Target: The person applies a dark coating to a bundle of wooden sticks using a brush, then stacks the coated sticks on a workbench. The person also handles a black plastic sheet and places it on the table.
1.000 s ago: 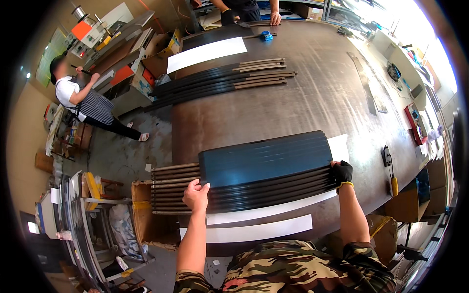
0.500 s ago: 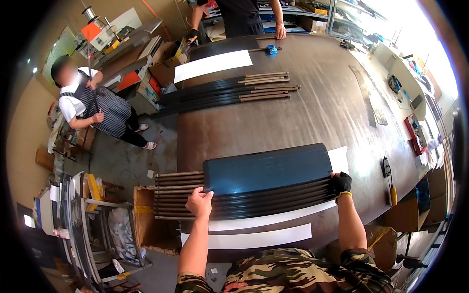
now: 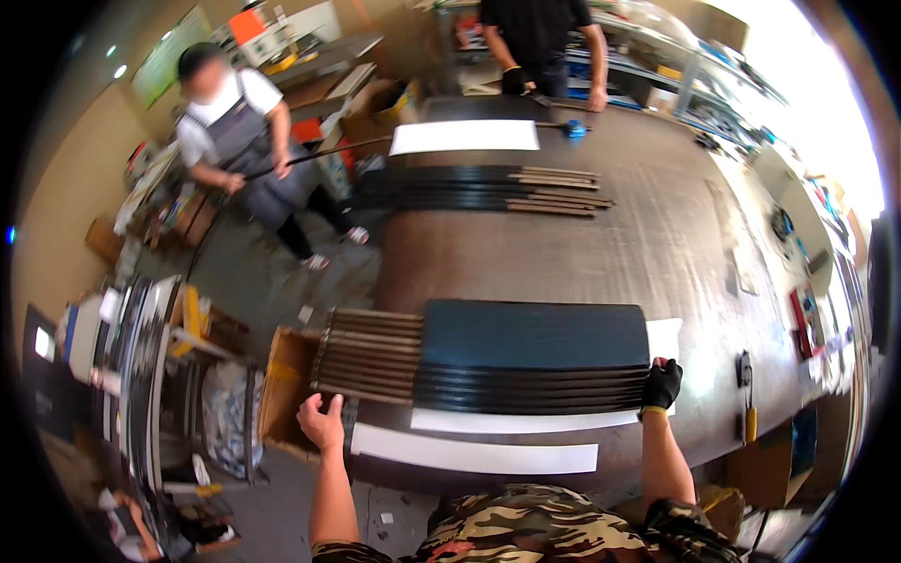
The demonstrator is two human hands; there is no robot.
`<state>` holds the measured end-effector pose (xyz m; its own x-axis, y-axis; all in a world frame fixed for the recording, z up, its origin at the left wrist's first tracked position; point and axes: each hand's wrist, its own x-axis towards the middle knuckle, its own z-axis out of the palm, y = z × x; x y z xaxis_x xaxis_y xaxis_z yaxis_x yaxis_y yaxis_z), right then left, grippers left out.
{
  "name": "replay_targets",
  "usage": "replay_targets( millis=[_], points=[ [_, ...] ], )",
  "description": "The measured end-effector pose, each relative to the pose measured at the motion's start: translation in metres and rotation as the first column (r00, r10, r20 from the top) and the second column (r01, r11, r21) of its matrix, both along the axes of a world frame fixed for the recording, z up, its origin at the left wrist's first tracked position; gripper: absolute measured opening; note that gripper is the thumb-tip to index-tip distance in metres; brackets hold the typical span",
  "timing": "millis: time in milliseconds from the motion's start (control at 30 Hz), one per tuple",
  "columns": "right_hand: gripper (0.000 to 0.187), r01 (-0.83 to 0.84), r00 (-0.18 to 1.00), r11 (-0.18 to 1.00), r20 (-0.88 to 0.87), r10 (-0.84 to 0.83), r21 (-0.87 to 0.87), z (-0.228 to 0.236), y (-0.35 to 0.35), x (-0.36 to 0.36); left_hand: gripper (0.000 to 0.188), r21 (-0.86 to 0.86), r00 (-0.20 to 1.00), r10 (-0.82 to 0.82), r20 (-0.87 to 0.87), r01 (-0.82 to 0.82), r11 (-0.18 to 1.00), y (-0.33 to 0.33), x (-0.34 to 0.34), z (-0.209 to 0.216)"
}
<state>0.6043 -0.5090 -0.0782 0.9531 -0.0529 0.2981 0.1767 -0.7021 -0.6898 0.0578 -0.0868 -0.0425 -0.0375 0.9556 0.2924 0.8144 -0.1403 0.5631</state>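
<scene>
A wide dark blue-black panel (image 3: pixel 535 330) lies beside a row of long black strips (image 3: pixel 530 387) on the near part of the table. Thin brown rods (image 3: pixel 371 361) stick out in a row from their left end. My bare left hand (image 3: pixel 321 419) is at the near left corner of the rods, thumb and fingers apart. At the right end of the strips, my right hand (image 3: pixel 662 383), in a black glove, has its fingers curled against their edge. White strips (image 3: pixel 479 455) lie along the table's near side, one partly under the black strips.
More black strips with brown ends (image 3: pixel 554 192) and a white sheet (image 3: pixel 465 137) lie farther back on the table (image 3: pixel 526 253). A cardboard box (image 3: pixel 286 385) stands at the left edge. One person (image 3: pixel 253 141) holds a long rod at left; another (image 3: pixel 535 47) stands across the table.
My left hand has moved left from the strips to the rods' outer end. The panel now lies straighter along the row. The person at left has raised the long rod toward the table.
</scene>
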Motion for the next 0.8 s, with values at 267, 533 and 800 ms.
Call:
replay_targets(
  millis=[267, 533, 800],
  points=[
    [0.048, -0.987, -0.12, -0.107, 0.1, 0.988, -0.122, 0.079, 0.17, -0.287, 0.055, -0.066, 0.973, -0.219, 0.068, 0.223, 0.973, -0.07, -0.026, -0.038],
    [0.052, -0.917, -0.353, -0.33, 0.068, 0.933, -0.224, 0.051, 0.179, -0.325, 0.034, 0.197, 0.971, -0.22, -0.095, 0.235, 0.952, -0.091, -0.01, -0.025],
    [0.049, -0.913, -0.338, -0.309, 0.07, 0.939, -0.268, 0.04, 0.179, -0.326, 0.034, 0.265, 0.911, -0.309, -0.274, 0.38, 0.886, -0.108, -0.019, -0.017]
  ],
)
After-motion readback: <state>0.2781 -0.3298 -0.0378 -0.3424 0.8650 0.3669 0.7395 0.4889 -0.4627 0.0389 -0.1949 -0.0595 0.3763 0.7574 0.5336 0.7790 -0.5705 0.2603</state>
